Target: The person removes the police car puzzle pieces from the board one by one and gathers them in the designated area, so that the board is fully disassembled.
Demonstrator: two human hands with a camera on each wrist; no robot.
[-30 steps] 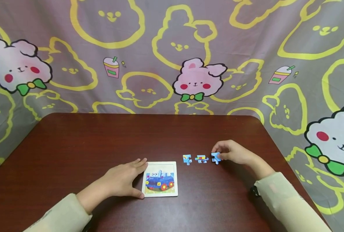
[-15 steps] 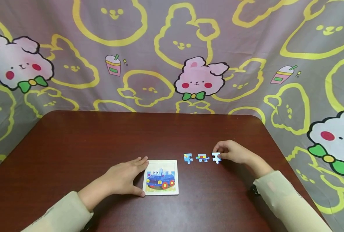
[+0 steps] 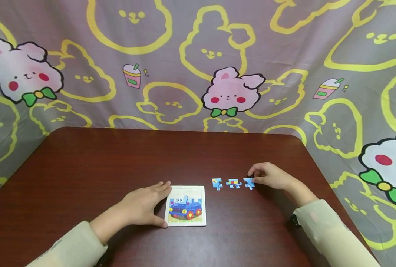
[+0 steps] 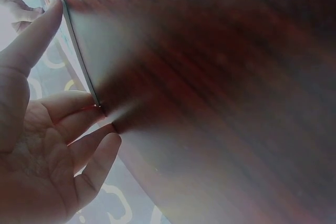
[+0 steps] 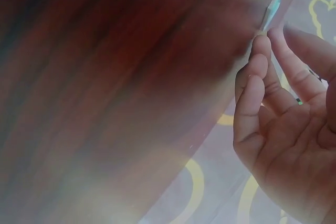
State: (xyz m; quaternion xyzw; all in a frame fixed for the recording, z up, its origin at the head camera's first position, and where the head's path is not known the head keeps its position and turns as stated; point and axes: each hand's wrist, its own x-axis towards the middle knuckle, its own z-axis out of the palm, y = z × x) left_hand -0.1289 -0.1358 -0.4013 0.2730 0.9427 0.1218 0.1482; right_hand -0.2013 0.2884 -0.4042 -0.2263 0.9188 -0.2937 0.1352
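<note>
A small framed jigsaw puzzle (image 3: 186,187) with a blue cartoon truck lies flat on the brown table. My left hand (image 3: 141,204) rests at its left side, thumb at the near corner and spread fingers at the far corner. The thumb (image 4: 39,38) lies along the frame's edge in the left wrist view. To the right of the frame, three loose puzzle pieces form a row. My right hand (image 3: 273,176) pinches the rightmost puzzle piece (image 3: 249,183) at its right side between thumb and forefinger. The other fingers are curled in, and the right wrist view shows the pieces edge-on.
A rainbow-cornered puzzle piece (image 3: 217,183) and a middle piece (image 3: 233,183) with red and yellow blocks lie between the frame and my right hand. Behind the table (image 3: 118,159) hangs a cartoon-print curtain (image 3: 171,44), which also runs along both sides.
The rightmost piece looked whiter half a second ago and is blue again now. My right forefinger has shifted slightly right along it. The left hand stays at the frame.
</note>
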